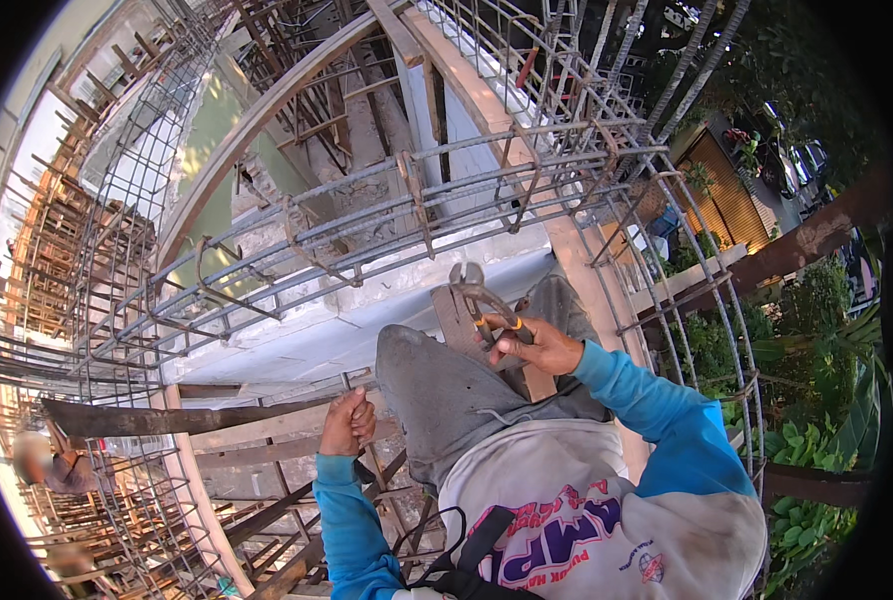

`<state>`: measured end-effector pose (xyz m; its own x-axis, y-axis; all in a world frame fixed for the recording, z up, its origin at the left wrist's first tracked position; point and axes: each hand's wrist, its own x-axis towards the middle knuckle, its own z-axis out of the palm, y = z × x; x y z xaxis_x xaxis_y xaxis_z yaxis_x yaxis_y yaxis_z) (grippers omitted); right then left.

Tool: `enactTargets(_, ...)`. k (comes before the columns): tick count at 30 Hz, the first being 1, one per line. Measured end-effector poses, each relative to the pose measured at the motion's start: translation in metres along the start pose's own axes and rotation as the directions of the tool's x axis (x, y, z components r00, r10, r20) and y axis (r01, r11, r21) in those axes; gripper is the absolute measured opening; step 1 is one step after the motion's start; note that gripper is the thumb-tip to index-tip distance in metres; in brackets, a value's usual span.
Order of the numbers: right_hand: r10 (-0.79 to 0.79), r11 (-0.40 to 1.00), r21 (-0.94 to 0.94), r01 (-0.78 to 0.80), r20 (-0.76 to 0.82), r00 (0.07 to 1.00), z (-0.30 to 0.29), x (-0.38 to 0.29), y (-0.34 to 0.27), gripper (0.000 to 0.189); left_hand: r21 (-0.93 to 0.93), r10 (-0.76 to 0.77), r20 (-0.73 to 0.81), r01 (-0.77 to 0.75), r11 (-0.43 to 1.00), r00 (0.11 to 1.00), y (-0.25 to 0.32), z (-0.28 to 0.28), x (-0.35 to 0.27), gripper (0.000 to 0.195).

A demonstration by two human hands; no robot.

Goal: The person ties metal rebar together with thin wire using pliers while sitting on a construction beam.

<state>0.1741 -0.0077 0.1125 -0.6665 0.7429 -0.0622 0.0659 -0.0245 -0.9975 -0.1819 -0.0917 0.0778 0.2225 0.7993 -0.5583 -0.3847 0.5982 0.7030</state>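
My right hand (540, 346) is closed around the handles of a pair of end-cutting nippers (484, 296), whose metal jaws point away from my body over a wooden board (452, 319). My left hand (347, 421) is raised at the left of my knee with its fingers curled; whether something small is between them cannot be told. Ahead of both hands, a horizontal cage of ribbed rebar (356, 217) with bent stirrups crosses the view, touched by neither hand.
Upright rebar (686, 67) rises at the upper right. A curved-looking timber (266, 112) spans the upper left. Timber formwork (604, 285) runs beside me at the right, along another rebar cage (743, 337). Scaffold timbers (289, 510) lie below. A person (68, 465) is at the far left.
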Motion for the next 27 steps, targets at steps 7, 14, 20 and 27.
enactTargets(7, -0.186, 0.921, 0.192, 0.34, -0.549, 0.815, -0.015, 0.02, -0.016, 0.043, -0.277, 0.44, -0.15, -0.465, 0.841, 0.885, 0.029, -0.012, -0.046, 0.045)
enactTargets(14, -0.364, 0.866, -0.026, 0.5, -0.719, 0.593, -0.038, 0.088, -0.115, 0.029, -0.257, 0.328, -0.188, -0.369, 0.893, 0.926, 0.005, -0.005, -0.028, 0.045)
enactTargets(20, -0.516, 0.853, -0.512, 0.103, -0.795, 0.32, -0.074, 0.137, -0.088, 0.027, -0.209, 0.289, -0.171, -0.322, 0.924, 0.942, -0.009, 0.009, -0.02, 0.042)
enactTargets(27, -0.681, 0.639, -0.761, -0.11, -0.627, 0.378, -0.065, 0.14, -0.084, 0.039, -0.228, 0.261, -0.161, -0.293, 0.928, 0.952, -0.015, 0.009, -0.018, 0.042)
